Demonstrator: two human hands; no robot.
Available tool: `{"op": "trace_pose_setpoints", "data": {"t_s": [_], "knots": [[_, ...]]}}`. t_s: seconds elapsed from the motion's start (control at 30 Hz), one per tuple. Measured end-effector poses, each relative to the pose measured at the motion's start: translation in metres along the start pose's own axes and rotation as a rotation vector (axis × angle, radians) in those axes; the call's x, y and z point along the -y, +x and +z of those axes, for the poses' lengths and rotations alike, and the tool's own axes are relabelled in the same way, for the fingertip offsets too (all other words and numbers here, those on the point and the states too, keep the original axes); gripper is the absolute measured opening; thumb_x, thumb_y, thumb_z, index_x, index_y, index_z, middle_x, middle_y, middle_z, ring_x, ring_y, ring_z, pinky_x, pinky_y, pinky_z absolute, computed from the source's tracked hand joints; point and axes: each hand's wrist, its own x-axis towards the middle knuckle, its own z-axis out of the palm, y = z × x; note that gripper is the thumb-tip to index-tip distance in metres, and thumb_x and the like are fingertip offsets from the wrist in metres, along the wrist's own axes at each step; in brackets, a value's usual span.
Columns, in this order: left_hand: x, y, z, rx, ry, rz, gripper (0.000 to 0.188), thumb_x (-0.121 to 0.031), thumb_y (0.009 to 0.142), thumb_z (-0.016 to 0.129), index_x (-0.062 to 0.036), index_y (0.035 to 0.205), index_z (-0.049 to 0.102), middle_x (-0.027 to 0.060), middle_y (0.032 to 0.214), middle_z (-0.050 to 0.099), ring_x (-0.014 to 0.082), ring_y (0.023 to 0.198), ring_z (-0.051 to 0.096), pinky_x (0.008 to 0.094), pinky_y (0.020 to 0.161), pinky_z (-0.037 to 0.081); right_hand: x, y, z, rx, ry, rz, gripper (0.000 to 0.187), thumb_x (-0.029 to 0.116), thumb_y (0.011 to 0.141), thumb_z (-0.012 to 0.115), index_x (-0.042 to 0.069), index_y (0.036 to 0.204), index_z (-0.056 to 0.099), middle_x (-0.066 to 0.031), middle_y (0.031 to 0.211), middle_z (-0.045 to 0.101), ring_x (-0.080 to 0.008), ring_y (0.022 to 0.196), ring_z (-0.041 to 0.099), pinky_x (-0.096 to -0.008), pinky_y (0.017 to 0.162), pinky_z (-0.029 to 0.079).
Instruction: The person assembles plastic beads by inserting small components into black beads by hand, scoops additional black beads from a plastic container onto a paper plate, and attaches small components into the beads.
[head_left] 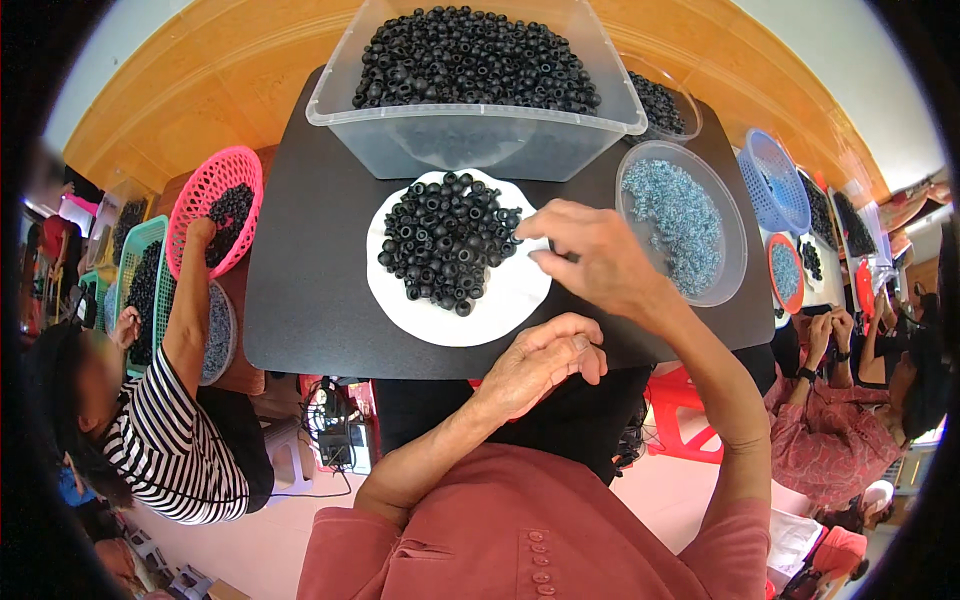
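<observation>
A white scalloped plate (515, 305) lies on the dark table in front of me, with a heap of round black beads (450, 240) on it. My right hand (592, 250) reaches over the plate's right rim. Its fingertips are at the edge of the bead heap, and a gap shows between thumb and forefinger. Below the plate, at the table's near edge, my left hand (540, 368) is closed with its fingers curled in. What it holds, if anything, is hidden.
A clear plastic bin (470, 140) of black beads stands behind the plate. To the right are an oval tub (735, 265) of small blue beads and a round container (690, 115) of black ones. Co-workers sit left, by a pink basket (178, 215), and right, near a blue basket (790, 210).
</observation>
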Motion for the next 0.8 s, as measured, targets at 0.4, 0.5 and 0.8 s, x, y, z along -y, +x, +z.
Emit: {"op": "trace_pose_setpoints", "data": {"t_s": [0.4,0.5,0.8], "knots": [[0.002,-0.002,-0.001,0.026,-0.004,0.019,0.022,-0.012,0.096,0.041,0.0041,0.109,0.049,0.0094,0.081,0.056,0.0187,0.089,0.056,0.0309,0.084,0.045,0.003,0.005,0.018,0.014,-0.468,-0.158,0.012,0.007,0.066,0.062,0.002,0.075,0.056,-0.0108,0.073,0.058,-0.0268,0.071,0.061,-0.0366,0.063,0.046],[0.003,-0.002,-0.001,0.039,0.0,0.03,0.022,-0.011,0.096,0.04,0.0042,0.109,0.049,0.0101,0.081,0.056,0.0191,0.089,0.056,0.031,0.085,0.045,0.0,0.0,0.016,-0.007,-0.341,-0.128,0.013,0.006,0.066,0.061,0.002,0.077,0.056,-0.01,0.073,0.058,-0.0277,0.066,0.061,-0.0372,0.061,0.047],[0.006,0.002,0.014,-0.236,0.087,0.153,0.022,-0.015,0.098,0.041,0.0003,0.111,0.048,0.0087,0.091,0.058,0.0135,0.086,0.057,0.0292,0.08,0.047,0.004,-0.054,0.0,-0.184,0.034,-0.015,0.021,-0.001,0.066,0.064,0.004,0.086,0.057,-0.0074,0.082,0.059,-0.0179,0.066,0.061,-0.0281,0.057,0.048]]}}
